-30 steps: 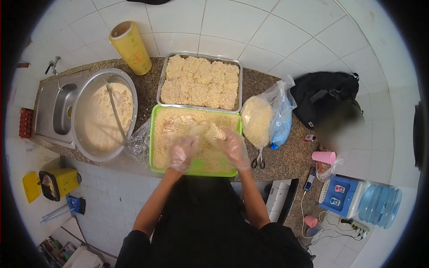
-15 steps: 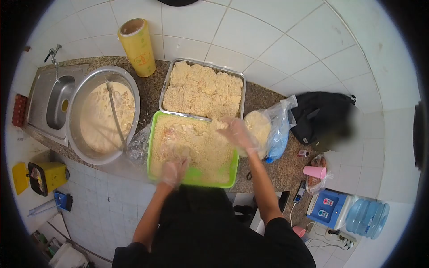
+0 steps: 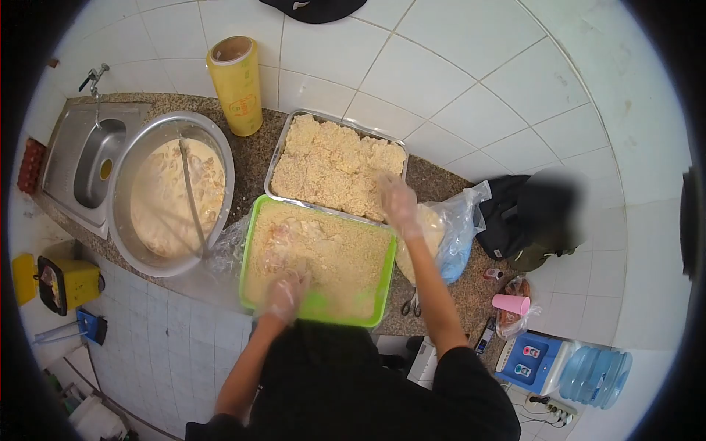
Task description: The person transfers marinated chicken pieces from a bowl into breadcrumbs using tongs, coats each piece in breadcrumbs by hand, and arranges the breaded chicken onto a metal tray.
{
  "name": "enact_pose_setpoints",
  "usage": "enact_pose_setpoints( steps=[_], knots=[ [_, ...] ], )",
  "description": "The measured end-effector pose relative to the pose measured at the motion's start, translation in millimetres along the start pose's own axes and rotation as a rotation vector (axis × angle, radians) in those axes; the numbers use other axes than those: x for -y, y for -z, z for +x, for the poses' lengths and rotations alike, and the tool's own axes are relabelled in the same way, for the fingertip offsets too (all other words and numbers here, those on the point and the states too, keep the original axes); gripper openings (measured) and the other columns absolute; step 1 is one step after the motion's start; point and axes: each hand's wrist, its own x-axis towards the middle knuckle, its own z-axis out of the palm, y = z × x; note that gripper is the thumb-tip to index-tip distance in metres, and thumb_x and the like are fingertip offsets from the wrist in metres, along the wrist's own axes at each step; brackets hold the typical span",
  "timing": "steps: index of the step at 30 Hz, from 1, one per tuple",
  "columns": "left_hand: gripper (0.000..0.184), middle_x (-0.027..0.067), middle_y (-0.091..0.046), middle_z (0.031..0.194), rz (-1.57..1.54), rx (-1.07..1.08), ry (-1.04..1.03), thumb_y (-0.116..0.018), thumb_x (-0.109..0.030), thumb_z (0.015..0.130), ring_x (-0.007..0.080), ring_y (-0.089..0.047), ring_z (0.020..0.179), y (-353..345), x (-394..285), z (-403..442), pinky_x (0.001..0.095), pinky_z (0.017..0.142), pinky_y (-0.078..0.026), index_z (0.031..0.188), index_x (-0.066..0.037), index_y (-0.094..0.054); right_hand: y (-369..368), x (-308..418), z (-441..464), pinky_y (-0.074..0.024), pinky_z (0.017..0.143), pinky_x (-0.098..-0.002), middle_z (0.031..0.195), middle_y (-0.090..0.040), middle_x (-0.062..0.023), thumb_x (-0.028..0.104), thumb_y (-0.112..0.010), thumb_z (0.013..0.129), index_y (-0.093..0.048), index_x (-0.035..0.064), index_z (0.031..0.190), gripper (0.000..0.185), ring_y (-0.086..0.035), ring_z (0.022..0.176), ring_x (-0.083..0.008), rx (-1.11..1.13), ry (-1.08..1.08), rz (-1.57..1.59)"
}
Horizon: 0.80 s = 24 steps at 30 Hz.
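Note:
My left hand (image 3: 285,294), in a clear plastic glove, rests in the pale crumbs near the front left of a green tray (image 3: 390,283). Its fingers look apart, with nothing visible in them. Just beyond them lie partly coated raw meat pieces (image 3: 281,246), pinkish through the crumbs. My right hand (image 3: 399,202), gloved too, reaches over the right end of a metal tray (image 3: 278,151) filled with breaded pieces (image 3: 323,158). Its fingertips touch the coated pieces there; they are smeared, and whether they still grip one cannot be made out.
At left, a large metal basin (image 3: 226,165) of creamy batter with pieces stands beside the sink (image 3: 99,165). A yellow wrap roll (image 3: 239,92) stands by the wall. Right of the trays are plastic bags (image 3: 460,231), scissors (image 3: 412,303), a black bag (image 3: 500,213) and a pink cup (image 3: 511,304).
My right hand has moved from the green tray's back edge, where it held a crumbed piece, up and right to the metal tray. My left hand stays low in the crumbs. The view has shifted slightly.

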Motion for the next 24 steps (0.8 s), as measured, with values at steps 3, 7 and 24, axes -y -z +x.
enact_pose_setpoints(
  steps=[3,7,24],
  knots=[
    [0.026,0.0205,-0.069,0.082,-0.175,-0.01,0.155,-0.063,-0.022,0.096,0.0389,-0.069,0.074,-41,4,-4,0.0479,0.068,-0.057,0.11,-0.002,-0.07,6,51,-96,-0.0556,0.091,-0.0425,0.118,-0.07,-0.0203,0.016,-0.062,0.101,-0.064,-0.0015,0.128,0.032,-0.069,0.104,-0.0336,-0.148,-0.134,0.246],
    [0.041,0.0277,-0.069,0.081,-0.395,-0.168,0.188,-0.075,-0.038,0.089,0.0479,-0.067,0.077,-89,6,4,0.0538,0.069,-0.053,0.1,0.001,-0.069,-18,109,-190,-0.0488,0.103,-0.0348,0.135,-0.068,-0.014,0.02,-0.062,0.104,-0.06,-0.0026,0.137,0.04,-0.065,0.119,-0.0267,0.206,-0.971,0.939],
    [0.046,0.0279,-0.07,0.099,-0.378,-0.156,0.154,-0.072,-0.043,0.09,0.047,-0.068,0.091,-69,-13,-18,0.0523,0.081,-0.055,0.11,-0.001,-0.068,28,175,-150,-0.05,0.102,-0.0463,0.133,-0.065,-0.0271,0.038,-0.078,0.09,-0.063,-0.0073,0.131,0.062,-0.064,0.121,-0.0381,0.073,-0.761,0.664]
  ],
)
